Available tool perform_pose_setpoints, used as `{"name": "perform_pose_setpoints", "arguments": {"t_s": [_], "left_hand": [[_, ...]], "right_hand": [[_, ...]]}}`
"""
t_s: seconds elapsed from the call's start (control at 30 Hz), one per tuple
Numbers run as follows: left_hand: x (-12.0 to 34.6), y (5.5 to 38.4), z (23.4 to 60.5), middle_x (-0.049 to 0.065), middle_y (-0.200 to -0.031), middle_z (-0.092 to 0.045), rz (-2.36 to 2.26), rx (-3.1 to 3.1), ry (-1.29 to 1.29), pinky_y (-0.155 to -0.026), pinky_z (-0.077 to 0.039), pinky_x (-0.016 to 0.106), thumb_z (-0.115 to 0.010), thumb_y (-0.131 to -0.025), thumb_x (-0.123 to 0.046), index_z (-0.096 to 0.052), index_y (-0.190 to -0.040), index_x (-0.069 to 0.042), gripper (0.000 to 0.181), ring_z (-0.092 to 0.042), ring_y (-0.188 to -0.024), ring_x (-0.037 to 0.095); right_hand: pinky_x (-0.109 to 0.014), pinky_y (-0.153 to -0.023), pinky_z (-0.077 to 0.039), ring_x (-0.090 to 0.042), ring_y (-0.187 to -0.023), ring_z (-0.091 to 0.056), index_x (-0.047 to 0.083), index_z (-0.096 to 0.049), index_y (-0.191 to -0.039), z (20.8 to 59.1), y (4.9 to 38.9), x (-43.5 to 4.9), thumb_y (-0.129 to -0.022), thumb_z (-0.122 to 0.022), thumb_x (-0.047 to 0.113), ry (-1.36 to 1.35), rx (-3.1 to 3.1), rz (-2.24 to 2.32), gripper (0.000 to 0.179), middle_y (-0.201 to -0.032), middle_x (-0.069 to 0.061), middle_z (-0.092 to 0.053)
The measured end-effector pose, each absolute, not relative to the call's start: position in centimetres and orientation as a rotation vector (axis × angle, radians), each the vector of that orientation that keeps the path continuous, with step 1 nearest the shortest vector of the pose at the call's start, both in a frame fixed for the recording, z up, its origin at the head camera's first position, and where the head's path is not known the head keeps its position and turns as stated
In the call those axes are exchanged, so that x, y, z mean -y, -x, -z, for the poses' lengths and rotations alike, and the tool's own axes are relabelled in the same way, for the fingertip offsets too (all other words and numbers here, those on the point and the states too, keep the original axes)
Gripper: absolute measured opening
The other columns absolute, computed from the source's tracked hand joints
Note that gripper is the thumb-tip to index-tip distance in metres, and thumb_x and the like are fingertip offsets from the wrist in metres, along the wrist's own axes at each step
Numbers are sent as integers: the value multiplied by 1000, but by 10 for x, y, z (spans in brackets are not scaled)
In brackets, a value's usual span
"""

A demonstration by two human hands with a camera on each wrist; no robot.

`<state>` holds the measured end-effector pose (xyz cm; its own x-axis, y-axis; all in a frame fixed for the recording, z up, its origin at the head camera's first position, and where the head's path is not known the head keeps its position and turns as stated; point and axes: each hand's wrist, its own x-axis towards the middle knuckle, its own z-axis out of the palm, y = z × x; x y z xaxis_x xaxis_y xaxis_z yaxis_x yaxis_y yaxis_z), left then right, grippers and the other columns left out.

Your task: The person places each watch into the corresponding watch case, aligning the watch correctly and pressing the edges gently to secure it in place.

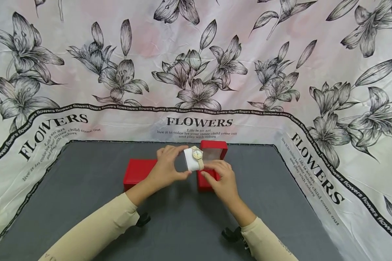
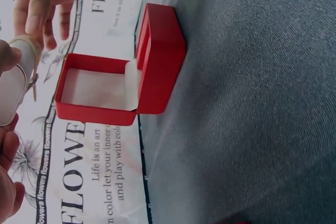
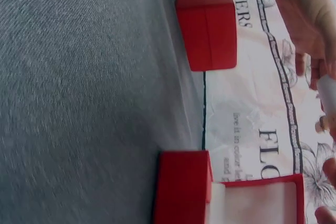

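Note:
My left hand (image 1: 164,166) grips a white watch cushion (image 1: 190,159) between thumb and fingers, holding it up above the table. Around the cushion is a wristwatch (image 1: 197,154) with a pale cream strap and a round light dial. My right hand (image 1: 223,178) is at the strap's lower right side, fingertips touching there, with thumb and forefinger apart. Behind and below it stands a red watch box (image 1: 213,145) with its lid raised; the left wrist view shows the box's pale lid lining (image 2: 94,88). Beside the left hand sits a closed red box (image 1: 138,172), partly covered by that hand.
A grey cloth (image 1: 179,224) covers the table. Behind it hangs a white sheet (image 1: 130,127) printed with lilies and lettering. Black straps (image 1: 231,235) show at both wrists, below the beige sleeves (image 1: 101,224).

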<state>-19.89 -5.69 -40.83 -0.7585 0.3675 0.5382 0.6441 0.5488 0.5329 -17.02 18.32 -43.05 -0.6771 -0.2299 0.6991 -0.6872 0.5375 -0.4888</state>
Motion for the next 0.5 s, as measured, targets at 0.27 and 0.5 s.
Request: {"name": "perform_pose_setpoints", "arguments": {"t_s": [0.27, 0.5], "left_hand": [[67, 202, 402, 3, -122, -64, 968, 2502, 1024, -105, -25, 53, -90, -75, -30, -53, -146, -11, 83, -49, -116, 18], [80, 200, 392, 6, -117, -66, 957, 2438, 1146, -102, -26, 54, -91, -75, -27, -54, -145, -8, 82, -50, -115, 21]], "right_hand": [[-52, -104, -48, -22, -125, -56, 12, -66, -134, 401, 187, -202, -77, -90, 13, -1007, 2464, -1023, 62, -132, -5, -66], [-54, -109, -43, -23, -133, -49, 13, -55, -145, 391, 193, -195, -77, -91, 24, -1083, 2499, -1048, 78, -144, -5, -57]]}}
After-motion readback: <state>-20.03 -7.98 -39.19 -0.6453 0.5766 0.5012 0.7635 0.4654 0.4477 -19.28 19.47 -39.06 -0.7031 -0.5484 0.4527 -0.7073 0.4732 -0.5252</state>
